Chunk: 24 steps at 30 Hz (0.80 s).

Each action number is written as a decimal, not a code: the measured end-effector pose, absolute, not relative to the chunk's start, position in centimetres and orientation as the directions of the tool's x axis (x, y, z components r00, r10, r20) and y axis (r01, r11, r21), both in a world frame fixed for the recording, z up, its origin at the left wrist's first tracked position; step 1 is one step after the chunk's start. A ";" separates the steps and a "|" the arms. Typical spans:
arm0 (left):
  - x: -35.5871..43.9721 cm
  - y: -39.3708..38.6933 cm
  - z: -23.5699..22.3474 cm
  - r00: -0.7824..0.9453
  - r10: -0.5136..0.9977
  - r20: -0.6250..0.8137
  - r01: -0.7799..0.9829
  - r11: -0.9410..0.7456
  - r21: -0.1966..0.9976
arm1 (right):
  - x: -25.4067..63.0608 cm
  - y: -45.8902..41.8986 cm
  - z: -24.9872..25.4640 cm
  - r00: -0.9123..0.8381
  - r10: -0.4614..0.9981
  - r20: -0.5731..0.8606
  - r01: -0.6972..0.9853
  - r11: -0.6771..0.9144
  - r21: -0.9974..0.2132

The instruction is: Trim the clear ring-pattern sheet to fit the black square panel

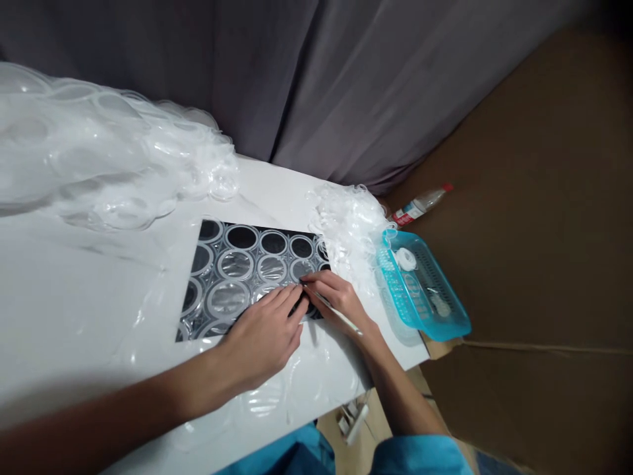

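A black rectangular sheet (241, 237) lies on the white table, with clear plastic showing rows of pale rings (228, 299) over it. My left hand (270, 333) rests palm down across the sheet's lower right part, fingers stretched out and flat. Close beside those fingertips, my right hand (339, 300) is closed around a slim white pen-like tool (341, 317). The tool slants, its dark tip at the plastic near a ring; my fingers partly hide the tip, so I cannot tell its exact kind.
A large heap of clear plastic (113, 152) covers the table's back left. Ring-shaped scraps (349, 218) pile at the right. A blue basket (448, 297) holds a white roll (405, 259). Behind it lies a red-capped bottle (420, 206). A grey curtain (247, 79) hangs behind the table (89, 297).
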<state>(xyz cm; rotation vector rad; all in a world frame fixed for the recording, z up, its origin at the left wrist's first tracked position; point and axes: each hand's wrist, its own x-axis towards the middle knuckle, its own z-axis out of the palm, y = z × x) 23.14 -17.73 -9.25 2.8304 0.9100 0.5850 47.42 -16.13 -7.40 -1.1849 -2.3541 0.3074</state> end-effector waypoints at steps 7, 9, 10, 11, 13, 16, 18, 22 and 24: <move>23.1 -17.6 -9.1 0.744 0.585 0.323 0.541 -0.811 0.224 | 47.5 -16.3 -8.1 -0.630 0.701 0.334 0.696 0.701 -0.158; 23.1 -17.6 -9.1 0.747 0.580 0.324 0.537 -0.814 0.220 | 47.6 -16.1 -8.3 -0.612 0.709 0.349 0.713 0.686 -0.143; 23.1 -17.6 -9.1 0.749 0.576 0.326 0.533 -0.817 0.220 | 47.8 -15.7 -8.2 -0.584 0.723 0.370 0.726 0.669 -0.161; 23.1 -17.6 -9.1 0.752 0.572 0.328 0.527 -0.820 0.221 | 48.1 -15.1 -8.0 -0.538 0.743 0.399 0.741 0.642 -0.197; 23.0 -17.5 -9.1 0.760 0.562 0.327 0.517 -0.827 0.222 | 49.2 -13.0 -7.3 -0.390 0.794 0.466 0.781 0.553 -0.289; 22.9 -17.5 -9.2 0.769 0.556 0.316 0.514 -0.831 0.212 | 52.1 -8.6 -5.4 -0.101 0.831 0.547 0.863 0.346 -0.367; 22.9 -17.5 -9.3 0.772 0.554 0.312 0.518 -0.832 0.198 | 54.4 -6.2 -4.2 0.028 0.820 0.571 0.903 0.225 -0.367; 22.9 -17.6 -9.3 0.776 0.549 0.311 0.521 -0.836 0.173 | 57.0 -5.8 -2.8 0.042 0.819 0.572 0.946 0.152 -0.287; 22.9 -17.6 -9.3 0.779 0.546 0.309 0.520 -0.837 0.170 | 56.4 -7.9 -2.8 0.013 0.838 0.545 0.936 0.182 -0.302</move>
